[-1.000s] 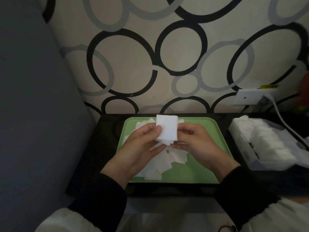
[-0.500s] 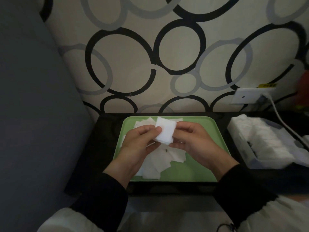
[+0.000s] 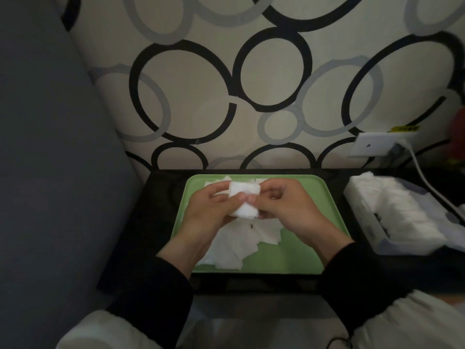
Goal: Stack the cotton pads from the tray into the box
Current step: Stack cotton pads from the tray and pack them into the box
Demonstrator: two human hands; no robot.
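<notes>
We hold a small stack of cotton pads between both hands, lifted above the far half of the green tray. The left hand has thumb and fingers curled round the stack's left edge, and the right hand pinches its right edge with thumb and fingertips, so neither hand is free. The stack's broad face is turned up toward us and it sits slightly askew. More loose pads lie scattered on the tray beneath our wrists. What matters for the coming move is the box: it stands on the dark table off to our right, just beside the tray's right rim and apart from it, with its long axis running away from us. A row of white pads already fills much of that length. The right hand is plainly the nearer one — so we judge that it should carry the stack across sideways alone, while the left lets go. A dark gap shows near the box's near-left side, and that may be the room left; we cannot tell how deep it goes. The stack will probably need turning to match the row before it goes in.
</notes>
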